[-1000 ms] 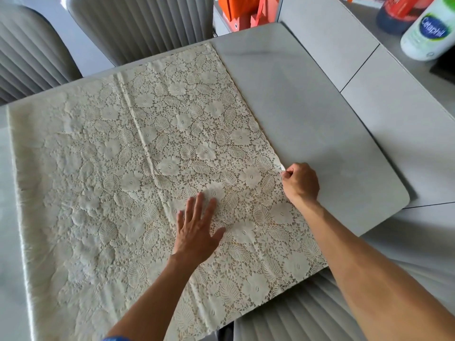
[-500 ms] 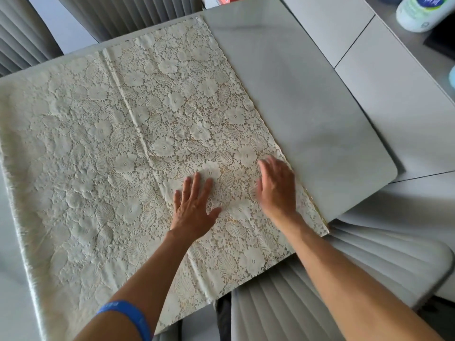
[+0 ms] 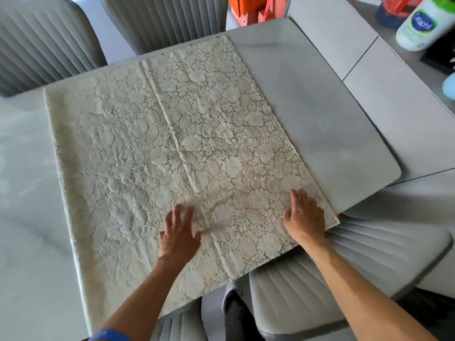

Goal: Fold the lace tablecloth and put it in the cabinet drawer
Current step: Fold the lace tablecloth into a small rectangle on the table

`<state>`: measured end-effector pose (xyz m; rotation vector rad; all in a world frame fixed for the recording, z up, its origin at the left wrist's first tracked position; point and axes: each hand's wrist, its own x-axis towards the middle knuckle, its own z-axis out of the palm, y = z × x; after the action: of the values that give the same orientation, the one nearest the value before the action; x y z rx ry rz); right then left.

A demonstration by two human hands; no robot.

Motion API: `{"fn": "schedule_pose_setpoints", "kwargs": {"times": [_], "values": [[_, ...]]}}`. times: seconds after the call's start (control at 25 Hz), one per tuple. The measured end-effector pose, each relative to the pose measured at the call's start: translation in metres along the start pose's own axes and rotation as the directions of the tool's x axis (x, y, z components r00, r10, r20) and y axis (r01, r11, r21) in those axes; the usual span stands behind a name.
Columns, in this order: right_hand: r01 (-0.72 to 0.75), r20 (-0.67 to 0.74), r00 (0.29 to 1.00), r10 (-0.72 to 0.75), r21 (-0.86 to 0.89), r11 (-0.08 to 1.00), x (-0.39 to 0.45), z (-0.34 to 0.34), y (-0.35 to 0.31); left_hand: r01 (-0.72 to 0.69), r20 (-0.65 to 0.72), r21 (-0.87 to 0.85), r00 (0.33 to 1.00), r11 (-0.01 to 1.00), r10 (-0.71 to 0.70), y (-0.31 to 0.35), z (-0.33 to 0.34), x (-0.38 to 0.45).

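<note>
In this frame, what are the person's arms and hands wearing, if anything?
Both forearms are bare, with no sleeves in view. The left hand and right hand have no gloves, and no rings or watch can be seen. The only item worn is a blue wristband on the left forearm, partly cut off by the bottom edge of the picture.

A pale grey, marble-look table (image 3: 320, 114) with a rounded right corner carries the things. A cream lace tablecloth (image 3: 152, 148) with flowers and leaves lies spread flat on it, covering the middle, with bare tabletop to its left and right. A raised crease runs down the cloth from the far edge toward the near one. Its near edge reaches the table's front edge. Two hands rest flat on the cloth near that edge.
</note>
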<state>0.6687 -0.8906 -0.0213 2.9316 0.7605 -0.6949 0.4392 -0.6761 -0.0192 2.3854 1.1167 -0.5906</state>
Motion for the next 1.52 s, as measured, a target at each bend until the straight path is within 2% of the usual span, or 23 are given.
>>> {"fn": "schedule_pose_setpoints", "kwargs": {"times": [0.12,0.28,0.4,0.48,0.68,0.8,0.88,1.08,1.24,1.28,1.36,1.44,1.52], "values": [[-0.126,0.020,0.992,0.125,0.061,0.990,-0.007,-0.018,0.012,-0.146,0.052,0.074,0.988,0.986,0.143,-0.005,0.010,-0.016],[-0.329,-0.017,0.942,0.335,0.155,0.932,-0.001,-0.026,0.046,-0.368,0.091,0.115,0.929,0.922,0.360,0.041,0.023,-0.018],[-0.372,-0.016,0.923,0.386,0.233,0.899,0.011,-0.025,0.059,-0.354,0.096,0.118,0.934,0.928,0.344,0.068,0.025,-0.012],[-0.357,-0.034,0.924,0.381,0.284,0.890,0.013,-0.023,0.068,-0.321,0.106,0.143,0.945,0.936,0.308,0.072,0.027,-0.013],[-0.294,-0.146,0.920,0.363,0.354,0.888,0.006,-0.016,0.070,-0.342,0.062,0.161,0.940,0.926,0.337,0.071,0.026,-0.013],[-0.296,-0.099,0.903,0.418,0.560,0.773,0.006,-0.014,0.072,-0.340,0.054,0.159,0.940,0.927,0.336,0.072,0.027,-0.013],[-0.291,-0.087,0.896,0.435,0.625,0.724,0.006,-0.012,0.076,-0.345,0.053,0.162,0.939,0.925,0.341,0.072,0.027,-0.012],[-0.305,-0.177,0.895,0.409,0.427,0.851,0.011,-0.007,0.076,-0.349,0.065,0.139,0.937,0.927,0.343,0.068,0.029,-0.010],[-0.349,-0.240,0.876,0.419,0.286,0.892,0.003,-0.013,0.060,-0.361,0.085,0.050,0.931,0.931,0.356,0.058,0.021,-0.015],[-0.330,-0.276,0.876,0.395,0.254,0.909,-0.006,-0.012,0.046,-0.343,0.089,0.034,0.936,0.939,0.339,0.051,0.017,-0.019],[-0.177,-0.306,0.918,0.251,0.250,0.952,-0.028,-0.009,0.000,-0.260,0.108,0.016,0.960,0.965,0.257,0.032,0.009,-0.028],[0.052,-0.205,0.979,0.015,0.318,0.947,-0.055,-0.002,-0.067,-0.199,0.161,0.018,0.968,0.980,0.194,0.003,0.001,-0.041],[0.214,-0.044,0.976,-0.214,0.370,0.904,-0.088,0.007,-0.140,-0.211,0.234,-0.031,0.949,0.977,0.212,-0.034,-0.007,-0.059]]}}
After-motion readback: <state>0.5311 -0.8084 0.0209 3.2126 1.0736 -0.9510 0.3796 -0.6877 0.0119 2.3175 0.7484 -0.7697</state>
